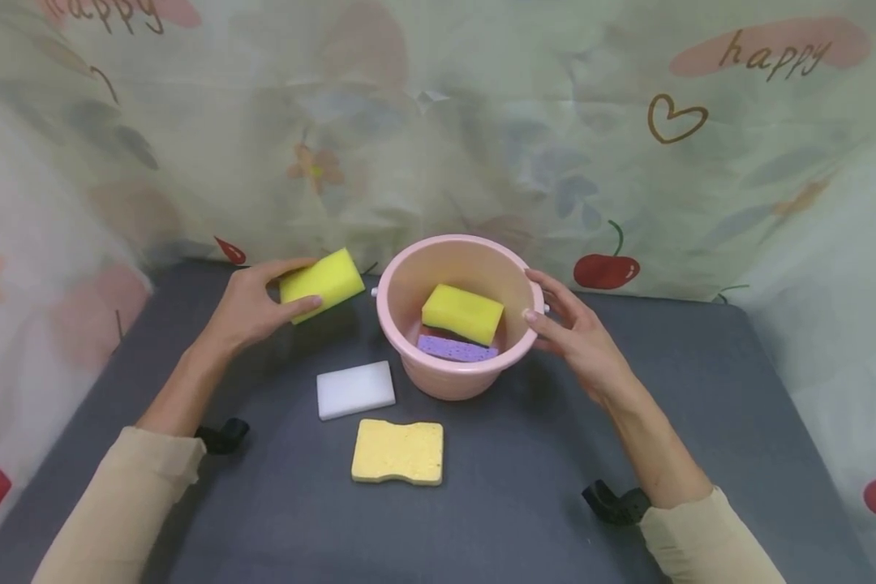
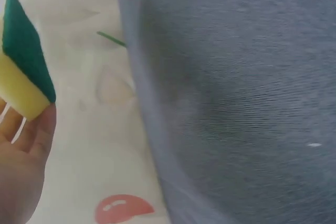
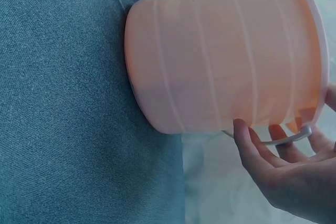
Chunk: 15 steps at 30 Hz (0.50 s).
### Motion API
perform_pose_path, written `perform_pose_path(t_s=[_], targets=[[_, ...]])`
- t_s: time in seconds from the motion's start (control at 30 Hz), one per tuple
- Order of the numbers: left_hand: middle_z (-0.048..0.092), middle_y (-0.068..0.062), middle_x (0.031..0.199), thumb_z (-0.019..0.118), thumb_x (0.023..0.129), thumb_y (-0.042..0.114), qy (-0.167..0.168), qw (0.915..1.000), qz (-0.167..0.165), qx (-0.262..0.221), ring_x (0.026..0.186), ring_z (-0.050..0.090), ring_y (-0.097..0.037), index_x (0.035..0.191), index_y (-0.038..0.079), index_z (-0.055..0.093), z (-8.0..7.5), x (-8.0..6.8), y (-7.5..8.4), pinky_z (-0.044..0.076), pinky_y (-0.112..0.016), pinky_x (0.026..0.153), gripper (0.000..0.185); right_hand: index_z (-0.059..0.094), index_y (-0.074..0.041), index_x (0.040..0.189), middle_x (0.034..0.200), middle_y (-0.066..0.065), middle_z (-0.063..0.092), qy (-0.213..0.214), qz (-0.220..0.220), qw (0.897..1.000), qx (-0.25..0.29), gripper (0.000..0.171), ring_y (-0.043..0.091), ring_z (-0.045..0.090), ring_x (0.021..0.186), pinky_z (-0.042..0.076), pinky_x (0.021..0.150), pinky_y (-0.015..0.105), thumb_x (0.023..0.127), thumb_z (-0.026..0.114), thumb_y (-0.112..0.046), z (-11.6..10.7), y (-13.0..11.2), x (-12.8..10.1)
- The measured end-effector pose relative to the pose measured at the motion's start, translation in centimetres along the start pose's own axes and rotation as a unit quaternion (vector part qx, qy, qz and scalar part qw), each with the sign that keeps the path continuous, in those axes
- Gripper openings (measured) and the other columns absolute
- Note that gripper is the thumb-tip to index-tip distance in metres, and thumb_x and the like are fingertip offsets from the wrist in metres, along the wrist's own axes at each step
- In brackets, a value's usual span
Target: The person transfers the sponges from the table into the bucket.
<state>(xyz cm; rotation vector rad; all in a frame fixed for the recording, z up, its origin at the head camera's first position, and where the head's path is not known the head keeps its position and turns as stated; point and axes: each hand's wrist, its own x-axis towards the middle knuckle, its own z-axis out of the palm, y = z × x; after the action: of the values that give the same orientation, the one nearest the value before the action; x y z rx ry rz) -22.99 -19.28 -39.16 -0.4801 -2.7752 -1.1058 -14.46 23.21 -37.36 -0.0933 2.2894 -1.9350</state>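
My left hand (image 1: 286,285) grips a yellow sponge (image 1: 321,283) between thumb and fingers, just left of a pink bucket (image 1: 454,377). In the left wrist view the sponge (image 2: 23,72) shows a green scouring face above my left hand (image 2: 26,142). Inside the bucket lie a second yellow sponge (image 1: 462,313) and, under it, a purple sponge (image 1: 456,349). My right hand (image 1: 547,312) rests against the bucket's right rim, its fingers fairly straight. The right wrist view shows the bucket's wall (image 3: 226,56), with the fingertips of my right hand (image 3: 278,145) at its rim and thin handle (image 3: 286,139).
A white sponge (image 1: 355,389) and a pale yellow sponge (image 1: 397,452) lie on the grey tabletop (image 1: 526,487) in front of the bucket. A printed curtain (image 1: 482,122) closes off the back and both sides.
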Motion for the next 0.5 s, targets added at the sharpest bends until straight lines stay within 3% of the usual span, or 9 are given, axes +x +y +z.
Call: perform_pose_path(t_s=[0.2, 0.4, 0.5], targets=[[0.064, -0.003, 0.131, 0.081, 0.084, 0.034, 0.032, 0.9981, 0.036, -0.038, 0.108, 0.06, -0.022, 0.136, 0.022, 0.063, -1.2, 0.1, 2.1, 0.044, -0.035, 0.084, 0.056, 0.038, -0.031, 0.153, 0.158, 0.0, 0.032, 0.002, 0.006, 1.0, -0.008, 0.062, 0.027, 0.038, 0.139, 0.053, 0.092, 0.034, 0.098, 0.064, -0.026, 0.1, 0.0, 0.2], [0.061, 0.001, 0.134, 0.081, 0.084, 0.027, 0.004, 0.9928, 0.085, -0.084, 0.113, 0.058, -0.018, 0.137, 0.026, 0.062, -2.1, -0.4, 5.4, 0.044, -0.037, 0.092, 0.056, 0.038, -0.032, 0.153, 0.157, 0.0, 0.033, 0.002, 0.007, 1.0, -0.017, 0.062, 0.025, 0.038, 0.139, 0.052, 0.094, 0.036, 0.098, 0.065, -0.028, 0.1, -0.2, 0.0], [0.061, 0.002, 0.134, 0.083, 0.082, 0.025, -0.01, 0.9903, 0.107, -0.088, 0.113, 0.058, -0.016, 0.136, 0.027, 0.062, -2.3, -0.4, 6.7, 0.044, -0.031, 0.091, 0.058, 0.037, -0.032, 0.153, 0.157, 0.0, 0.034, 0.001, 0.008, 1.0, -0.019, 0.062, 0.025, 0.039, 0.139, 0.051, 0.096, 0.038, 0.097, 0.065, -0.029, 0.0, -0.2, 0.0]])
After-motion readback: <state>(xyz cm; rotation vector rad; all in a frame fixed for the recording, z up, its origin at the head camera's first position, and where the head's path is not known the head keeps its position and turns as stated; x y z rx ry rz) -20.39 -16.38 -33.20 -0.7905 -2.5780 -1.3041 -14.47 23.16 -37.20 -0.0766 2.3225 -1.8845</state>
